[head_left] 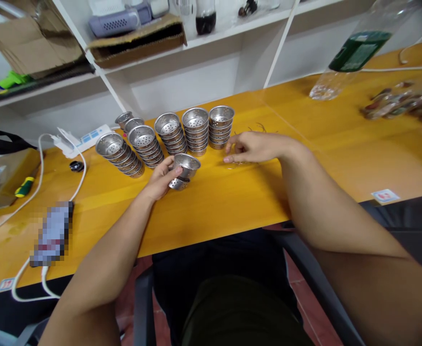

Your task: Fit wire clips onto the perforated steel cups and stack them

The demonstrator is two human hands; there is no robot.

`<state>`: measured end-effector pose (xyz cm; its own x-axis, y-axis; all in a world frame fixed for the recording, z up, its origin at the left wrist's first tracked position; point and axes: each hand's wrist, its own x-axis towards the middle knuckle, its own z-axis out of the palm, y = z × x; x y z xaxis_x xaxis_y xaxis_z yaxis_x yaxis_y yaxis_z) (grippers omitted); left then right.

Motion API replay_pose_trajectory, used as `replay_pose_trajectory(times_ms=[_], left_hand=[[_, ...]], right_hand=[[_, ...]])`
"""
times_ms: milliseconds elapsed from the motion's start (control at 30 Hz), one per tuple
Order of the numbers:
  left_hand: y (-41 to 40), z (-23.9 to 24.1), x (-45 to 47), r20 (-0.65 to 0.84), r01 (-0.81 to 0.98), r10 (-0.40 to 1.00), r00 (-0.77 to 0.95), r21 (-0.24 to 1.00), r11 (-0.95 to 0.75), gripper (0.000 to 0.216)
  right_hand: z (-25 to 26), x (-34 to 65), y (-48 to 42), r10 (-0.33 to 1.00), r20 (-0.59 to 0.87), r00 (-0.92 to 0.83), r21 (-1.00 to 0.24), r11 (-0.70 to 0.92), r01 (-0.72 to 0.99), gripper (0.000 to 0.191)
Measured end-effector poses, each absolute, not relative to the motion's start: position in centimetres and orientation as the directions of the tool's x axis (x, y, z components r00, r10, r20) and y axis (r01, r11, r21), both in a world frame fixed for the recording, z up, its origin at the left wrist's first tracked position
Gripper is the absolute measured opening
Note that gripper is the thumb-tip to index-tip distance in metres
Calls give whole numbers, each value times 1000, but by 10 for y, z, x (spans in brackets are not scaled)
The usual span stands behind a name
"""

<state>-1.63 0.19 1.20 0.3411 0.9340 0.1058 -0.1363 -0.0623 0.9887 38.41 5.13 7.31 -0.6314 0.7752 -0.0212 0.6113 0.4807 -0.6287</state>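
My left hand [161, 180] is closed around a small perforated metal cup [189, 166], held tilted just above the table in front of the stacks. A dark band crosses its lower part; I cannot tell whether a second cup is nested there. To the right, my right hand [252, 146] reaches low over the table, its thumb and fingers apart. Thin dark curved strands [261, 127] lie beside and under it. Behind my hands stand several stacks of perforated metal cups, among them a right-hand stack [221, 126] close to my right fingertips and a left-hand stack [119, 154].
A clear plastic bottle [351, 55] with a green label and blurred clear-wrapped items [394, 101] are at the right. On the left are a power strip [88, 139], white cables, a blurred-out device [54, 233] and a green screwdriver handle [25, 187]. White shelves [196, 77] rise behind.
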Motion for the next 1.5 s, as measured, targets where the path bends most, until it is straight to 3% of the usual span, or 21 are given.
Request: replay_pose_trajectory(times_ms=[133,200,267,367,533,600,700,800,967,1067,1267,1500], left_hand=[[-3,11,-15,124,-76,903,410,992,-102,87],[-7,10,-13,124,-42,874,470,992,-118,86],[-10,7,-11,150,-62,849,507,989,-138,84],[-10,2,-8,184,-171,841,509,979,-111,88],[-6,1,-11,133,-220,857,498,975,-23,99],[-6,4,-12,94,-179,855,511,984,-1,97],[-7,9,-13,50,-100,864,501,995,0,93],[-8,13,-13,43,-48,884,465,999,-24,95],[-8,16,-14,40,-16,872,488,999,-37,97],[-9,16,-13,31,12,863,505,999,-42,93],[-10,19,-13,26,22,866,499,999,-43,91],[-10,19,-13,35,46,854,519,997,-68,90]], right_hand=[[79,340,20,647,232,-727,-762,585,278,71],[72,311,8,551,388,-739,-731,673,117,77],[65,292,4,471,454,-756,-670,740,59,65],[73,300,12,474,520,-711,-579,807,116,60],[143,370,66,637,662,-395,-484,766,424,96],[168,384,97,661,624,-416,-443,738,509,104],[181,382,138,743,388,-545,-433,669,604,110],[174,370,155,798,272,-538,-436,601,670,97],[171,362,142,819,163,-550,-268,574,774,77],[173,363,136,817,143,-559,-246,577,779,77],[153,361,149,849,232,-474,-442,526,726,84],[122,348,161,838,290,-462,-381,544,748,73]])
